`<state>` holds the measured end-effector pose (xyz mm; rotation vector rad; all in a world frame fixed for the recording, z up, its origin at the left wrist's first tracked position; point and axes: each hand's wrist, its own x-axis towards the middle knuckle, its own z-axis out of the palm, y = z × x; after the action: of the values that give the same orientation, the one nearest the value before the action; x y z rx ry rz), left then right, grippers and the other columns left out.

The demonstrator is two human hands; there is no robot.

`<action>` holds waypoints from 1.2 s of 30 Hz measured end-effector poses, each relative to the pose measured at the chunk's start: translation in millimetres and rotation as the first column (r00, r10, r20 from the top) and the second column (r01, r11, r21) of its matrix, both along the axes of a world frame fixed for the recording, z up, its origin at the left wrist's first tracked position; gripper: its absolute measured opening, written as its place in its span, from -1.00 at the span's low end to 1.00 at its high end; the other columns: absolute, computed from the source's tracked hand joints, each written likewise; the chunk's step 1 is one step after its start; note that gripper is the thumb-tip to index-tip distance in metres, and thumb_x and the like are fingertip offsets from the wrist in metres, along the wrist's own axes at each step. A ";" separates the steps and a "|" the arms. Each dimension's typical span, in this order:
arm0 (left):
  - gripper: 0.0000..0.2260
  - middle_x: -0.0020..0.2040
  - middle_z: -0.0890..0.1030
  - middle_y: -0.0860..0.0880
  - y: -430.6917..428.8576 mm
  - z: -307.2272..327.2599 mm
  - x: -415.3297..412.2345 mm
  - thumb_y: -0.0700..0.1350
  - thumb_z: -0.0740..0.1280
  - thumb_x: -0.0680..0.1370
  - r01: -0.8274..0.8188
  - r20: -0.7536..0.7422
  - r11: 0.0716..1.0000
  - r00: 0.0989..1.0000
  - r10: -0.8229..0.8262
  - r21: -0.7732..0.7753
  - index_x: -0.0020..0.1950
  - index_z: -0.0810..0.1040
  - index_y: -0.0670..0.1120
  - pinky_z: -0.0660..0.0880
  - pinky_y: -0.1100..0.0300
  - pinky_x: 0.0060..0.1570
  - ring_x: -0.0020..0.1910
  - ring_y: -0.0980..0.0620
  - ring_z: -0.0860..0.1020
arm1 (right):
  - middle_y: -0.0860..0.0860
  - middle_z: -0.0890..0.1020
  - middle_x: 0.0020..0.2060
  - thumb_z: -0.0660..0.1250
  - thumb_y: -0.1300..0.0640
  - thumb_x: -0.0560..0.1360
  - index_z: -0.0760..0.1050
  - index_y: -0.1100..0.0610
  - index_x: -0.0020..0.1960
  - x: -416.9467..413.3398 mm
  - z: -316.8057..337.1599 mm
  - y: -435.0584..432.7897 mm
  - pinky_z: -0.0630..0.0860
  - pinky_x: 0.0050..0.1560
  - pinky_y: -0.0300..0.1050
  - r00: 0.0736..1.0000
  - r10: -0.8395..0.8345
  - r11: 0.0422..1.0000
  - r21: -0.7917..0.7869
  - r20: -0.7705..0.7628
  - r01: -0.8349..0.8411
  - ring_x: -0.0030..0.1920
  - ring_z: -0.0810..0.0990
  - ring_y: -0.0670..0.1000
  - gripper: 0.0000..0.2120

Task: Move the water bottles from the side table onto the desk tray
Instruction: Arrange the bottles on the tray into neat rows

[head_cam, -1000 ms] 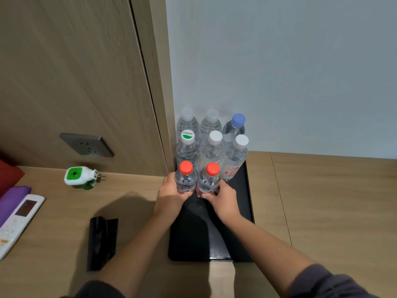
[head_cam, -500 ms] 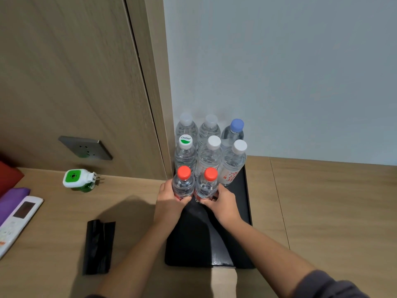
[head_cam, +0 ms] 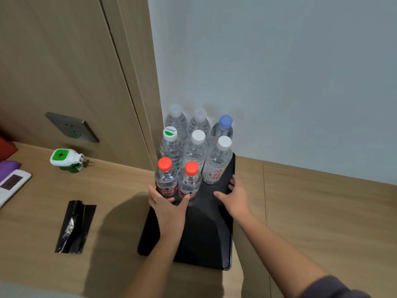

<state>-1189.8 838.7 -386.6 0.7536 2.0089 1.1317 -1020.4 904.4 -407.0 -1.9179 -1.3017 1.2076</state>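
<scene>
Several clear water bottles stand upright in rows at the far end of a black tray on the wooden desk. Nearest me are two red-capped bottles, the left one and the right one. A white-capped bottle with red lettering stands to their right. My left hand lies at the bases of the red-capped pair, fingers spread and touching them. My right hand hovers open over the tray's right edge, apart from every bottle.
A green-and-white plug-in device and a black foil packet lie on the desk to the left. A white remote is at the left edge. A wall socket sits in the wood panel. The wall stands right behind the bottles.
My right hand has let go of the right red-capped bottle and moved right to the tray's edge. My left hand has loosened and spread at the bottle bases.
</scene>
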 end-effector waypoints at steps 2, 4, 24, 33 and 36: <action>0.05 0.47 0.14 -0.20 2.1 -1.6 14.0 -0.10 0.55 0.38 -0.036 0.008 0.999 0.999 0.036 0.004 0.58 -0.17 -0.09 0.32 0.32 0.05 -0.08 0.15 0.57 | 0.05 0.28 0.52 0.58 0.23 0.34 0.06 0.12 0.59 4.5 3.6 13.6 0.31 0.45 -0.04 0.998 0.050 0.998 0.030 -0.044 -0.049 0.49 0.30 0.03 -0.01; 0.06 0.48 0.12 -0.20 5.2 -5.6 23.8 -0.11 0.55 0.38 -0.054 0.004 0.998 0.999 0.054 0.007 0.58 -0.18 -0.10 0.29 0.34 0.07 -0.09 0.15 0.56 | 0.03 0.24 0.54 0.58 0.24 0.33 0.01 0.11 0.60 2.4 7.6 26.8 0.25 0.49 -0.01 0.989 0.132 0.988 0.090 -0.071 -0.125 0.51 0.25 0.01 0.04; 0.13 0.47 0.11 -0.23 21.7 -26.8 33.6 -0.12 0.60 0.32 -0.148 -0.031 0.988 0.988 0.150 0.053 0.57 -0.20 -0.11 0.38 0.25 0.03 -0.12 0.06 0.56 | -0.16 0.53 0.21 0.54 0.25 0.33 0.19 0.01 0.47 -21.2 -3.8 47.2 0.41 0.22 -0.24 0.975 0.214 0.951 0.240 -0.053 -0.195 0.18 0.49 -0.19 -0.17; 0.17 0.47 0.11 -0.22 17.0 -29.7 35.0 -0.08 0.62 0.28 -0.137 -0.064 0.986 0.988 0.144 0.095 0.57 -0.20 -0.07 0.47 0.17 0.08 -0.05 -0.03 0.62 | -0.19 0.51 0.23 0.56 0.23 0.31 0.19 -0.03 0.45 -17.8 0.8 47.0 0.33 0.13 -0.43 0.963 0.264 0.939 0.243 -0.057 -0.243 0.20 0.47 -0.23 -0.15; 0.16 0.49 0.09 -0.15 15.2 -29.9 38.3 -0.08 0.60 0.30 -0.138 -0.054 0.985 0.988 0.144 0.101 0.57 -0.22 0.00 0.46 0.17 0.08 0.01 -0.01 0.61 | -0.10 0.48 0.32 0.55 0.28 0.31 0.08 0.05 0.53 -14.8 0.7 47.7 0.35 0.25 -0.27 0.956 0.291 0.939 0.205 -0.041 -0.277 0.31 0.45 -0.13 -0.05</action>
<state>-1151.5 853.8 -416.5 0.7111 2.0984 1.3106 -1035.2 952.1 -406.3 -1.5708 -1.6366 1.2178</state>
